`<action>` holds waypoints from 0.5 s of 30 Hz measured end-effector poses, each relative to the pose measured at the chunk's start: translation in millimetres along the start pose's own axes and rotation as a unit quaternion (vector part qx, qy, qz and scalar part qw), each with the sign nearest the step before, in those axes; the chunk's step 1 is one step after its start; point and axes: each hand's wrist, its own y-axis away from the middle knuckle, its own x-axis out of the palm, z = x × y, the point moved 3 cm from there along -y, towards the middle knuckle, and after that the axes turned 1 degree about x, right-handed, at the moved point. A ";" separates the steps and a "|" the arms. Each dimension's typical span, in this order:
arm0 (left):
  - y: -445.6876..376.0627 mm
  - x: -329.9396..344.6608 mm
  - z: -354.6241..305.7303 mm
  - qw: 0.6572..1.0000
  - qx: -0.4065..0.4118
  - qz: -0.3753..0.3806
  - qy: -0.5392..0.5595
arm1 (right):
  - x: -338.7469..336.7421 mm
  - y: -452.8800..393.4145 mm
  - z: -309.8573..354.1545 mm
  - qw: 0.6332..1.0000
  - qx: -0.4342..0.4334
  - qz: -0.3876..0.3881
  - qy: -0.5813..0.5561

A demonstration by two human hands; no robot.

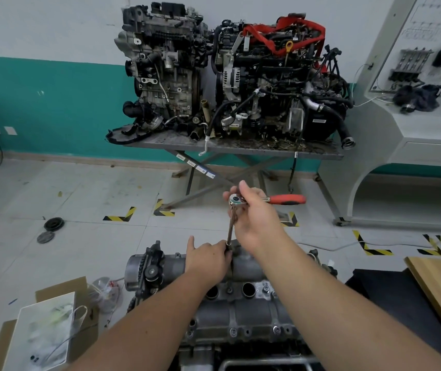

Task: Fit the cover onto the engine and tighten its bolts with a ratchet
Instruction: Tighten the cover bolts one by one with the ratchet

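- Red-handled ratchet (243, 201) head is gripped by the right hand (254, 220); handle points right.
- Extension (230, 227) stands near-upright, steadied at its base by the closed left hand (208, 259).
- Cover (240, 295) sits on the engine (200, 352), bolt at its far edge.

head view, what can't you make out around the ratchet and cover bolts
- Socket and bolt under the extension bar: head view, hidden by the left hand.
- Ratchet head: partly covered by the right hand.
- Cover near edge: hidden behind both forearms.
- Bolt tightness: cannot tell.
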 end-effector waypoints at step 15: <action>-3.3 0.3 -1.4 1.000 -0.006 0.020 -0.018 | 6.9 13.7 7.1 0.372 -0.522 0.075 0.764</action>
